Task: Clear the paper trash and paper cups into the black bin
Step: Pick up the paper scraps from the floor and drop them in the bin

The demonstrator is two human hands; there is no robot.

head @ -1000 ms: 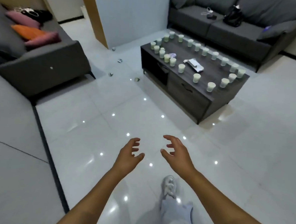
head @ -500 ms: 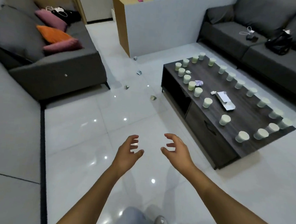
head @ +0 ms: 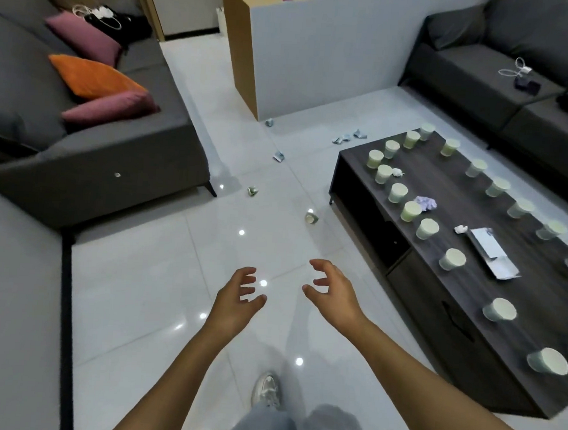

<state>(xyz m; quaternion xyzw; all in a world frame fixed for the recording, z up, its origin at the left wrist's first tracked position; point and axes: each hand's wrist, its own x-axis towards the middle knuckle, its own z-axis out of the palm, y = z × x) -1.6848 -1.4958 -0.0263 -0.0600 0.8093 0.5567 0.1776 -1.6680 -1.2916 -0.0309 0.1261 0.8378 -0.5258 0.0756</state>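
Note:
Several pale paper cups stand upside down around the dark coffee table (head: 464, 292), the nearest paper cup (head: 548, 360) at its front corner. Crumpled paper (head: 425, 202) and a flat wrapper (head: 491, 252) lie on the table top. On the floor lie a tipped cup (head: 311, 217) and several paper scraps, one scrap (head: 252, 191) near the sofa leg. My left hand (head: 236, 300) and my right hand (head: 332, 292) hover over the floor, fingers loosely curled, holding nothing. No black bin is in view.
A grey sofa (head: 90, 156) with pink and orange cushions stands at the left. A second grey sofa (head: 504, 72) sits behind the table. A wood and grey counter (head: 285, 58) stands at the back. My shoe (head: 266, 388) is on the white tiles.
The view has moved forward and turned left, so the table now lies closer and further right. Floor scraps are nearer. Both hands keep the same empty pose.

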